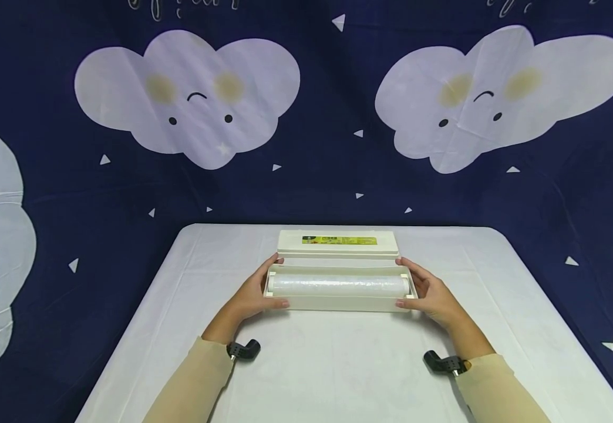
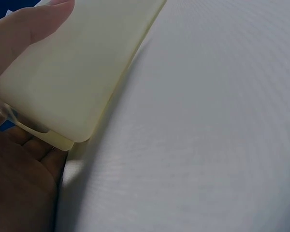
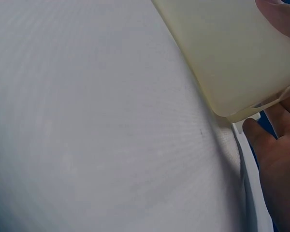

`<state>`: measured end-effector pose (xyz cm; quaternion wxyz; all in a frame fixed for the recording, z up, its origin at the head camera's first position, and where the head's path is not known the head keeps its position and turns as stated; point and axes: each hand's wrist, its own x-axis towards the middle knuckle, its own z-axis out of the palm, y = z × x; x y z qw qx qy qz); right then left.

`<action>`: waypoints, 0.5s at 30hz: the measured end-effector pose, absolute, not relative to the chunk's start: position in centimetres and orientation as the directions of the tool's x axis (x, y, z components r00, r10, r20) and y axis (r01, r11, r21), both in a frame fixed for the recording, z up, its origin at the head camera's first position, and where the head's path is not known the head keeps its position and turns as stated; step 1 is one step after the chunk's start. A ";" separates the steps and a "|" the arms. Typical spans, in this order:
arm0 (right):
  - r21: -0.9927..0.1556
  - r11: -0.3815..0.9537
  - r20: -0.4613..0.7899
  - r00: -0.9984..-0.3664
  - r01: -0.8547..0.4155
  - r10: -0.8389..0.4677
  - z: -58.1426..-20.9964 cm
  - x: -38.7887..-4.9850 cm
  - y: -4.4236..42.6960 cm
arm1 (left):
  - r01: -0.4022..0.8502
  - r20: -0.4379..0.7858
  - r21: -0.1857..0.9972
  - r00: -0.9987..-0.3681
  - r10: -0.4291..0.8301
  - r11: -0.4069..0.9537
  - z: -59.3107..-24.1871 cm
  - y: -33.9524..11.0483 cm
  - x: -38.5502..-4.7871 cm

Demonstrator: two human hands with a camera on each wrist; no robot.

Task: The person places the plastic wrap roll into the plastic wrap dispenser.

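Observation:
An open cream box [image 1: 338,303] holds a roll of clear film [image 1: 338,285] lying lengthwise. My left hand [image 1: 256,292] grips the box's left end, thumb on the front wall and fingers round the end toward the back. At the right end my right hand [image 1: 430,294] grips it the same way. Just behind the box lies its cream lid [image 1: 338,249] with a yellow-green label. Each wrist view shows the front wall of the box [image 2: 67,72] [image 3: 232,53] close up, with a thumb on it and fingers at the end.
A white cloth covers the table [image 1: 333,364], whose far edge runs just behind the lid. Beyond it hangs a dark blue backdrop [image 1: 327,194] with pale clouds and small triangles. A black wrist camera [image 1: 245,350] sits on my left wrist, another [image 1: 444,363] on my right.

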<state>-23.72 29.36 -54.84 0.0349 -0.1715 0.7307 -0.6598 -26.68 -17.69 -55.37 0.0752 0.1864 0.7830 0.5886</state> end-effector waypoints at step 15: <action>-0.977 0.103 0.151 -0.949 -0.186 -0.278 -54.8 -23.6 29.3 | 0.275 0.314 0.950 -0.843 0.438 -0.151 -53.9 -20.7 -28.7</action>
